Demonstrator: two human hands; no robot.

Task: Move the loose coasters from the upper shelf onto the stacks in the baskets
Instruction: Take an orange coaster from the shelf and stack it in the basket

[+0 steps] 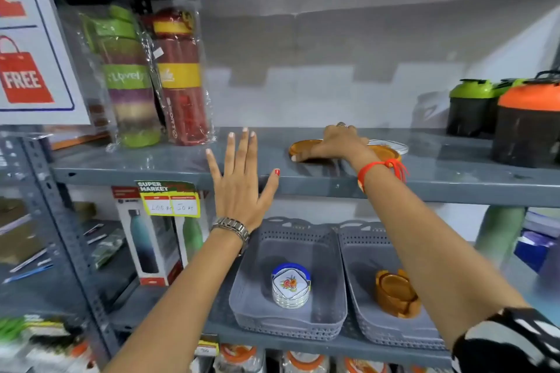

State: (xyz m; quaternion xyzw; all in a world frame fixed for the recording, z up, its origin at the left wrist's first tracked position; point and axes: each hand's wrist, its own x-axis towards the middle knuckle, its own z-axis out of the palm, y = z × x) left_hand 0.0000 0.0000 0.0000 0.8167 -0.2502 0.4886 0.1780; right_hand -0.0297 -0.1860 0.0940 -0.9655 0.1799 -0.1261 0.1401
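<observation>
The right hand (335, 142) lies flat over a brown coaster (304, 147) on the upper shelf (181, 160), fingers pressing its top, not yet curled round it; the left hand (239, 179) hovers open and empty at the shelf edge. To lift cleanly, I would slide the coaster toward the edge until the thumb gets underneath, then pinch. Three loose coasters show there: this one, a second brown coaster (386, 153) touching the wrist, and a white coaster (391, 145) behind it. Below sit two baskets: the left basket (263, 254) holds the white stack (291, 286), the right basket (363, 254) the brown stack (395, 292).
</observation>
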